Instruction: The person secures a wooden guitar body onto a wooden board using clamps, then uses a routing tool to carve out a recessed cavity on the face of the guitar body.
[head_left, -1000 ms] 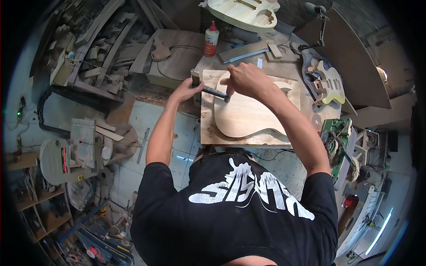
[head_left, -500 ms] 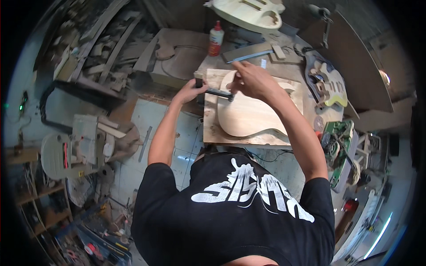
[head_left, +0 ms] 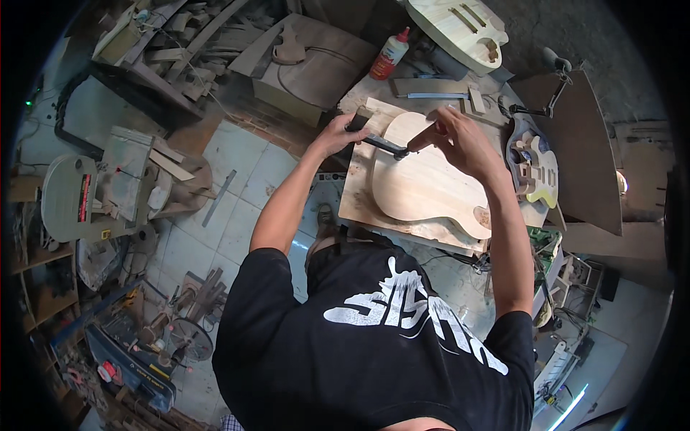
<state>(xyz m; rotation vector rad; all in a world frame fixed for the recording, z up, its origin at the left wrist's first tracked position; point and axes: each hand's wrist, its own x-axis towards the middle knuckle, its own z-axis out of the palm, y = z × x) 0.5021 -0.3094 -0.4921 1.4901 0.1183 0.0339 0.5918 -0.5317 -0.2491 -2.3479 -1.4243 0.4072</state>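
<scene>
On the wooden board at the bench, a pale guitar body (head_left: 430, 188) lies flat. A dark bar clamp (head_left: 381, 145) reaches from the board's far left corner over the body's edge. My left hand (head_left: 334, 136) is closed around the clamp's outer end, beside its dark upright part. Above the guitar body, my right hand (head_left: 463, 144) has one finger stretched down to the clamp's inner end, with the other fingers bent and apart from it. Whether that finger presses the clamp or only touches it is hard to see.
Behind the board stand a red-capped glue bottle (head_left: 390, 54) and another guitar body (head_left: 463, 32). A metal-edged tool (head_left: 435, 95) lies near wood offcuts. Right of the board is a yellowish guitar body (head_left: 539, 172). A machine (head_left: 108, 187) stands on the left.
The view has turned, so the bench appears shifted right and tilted. My left hand stays on the clamp; my right hand stays by its inner end, one finger now pointing more plainly at it.
</scene>
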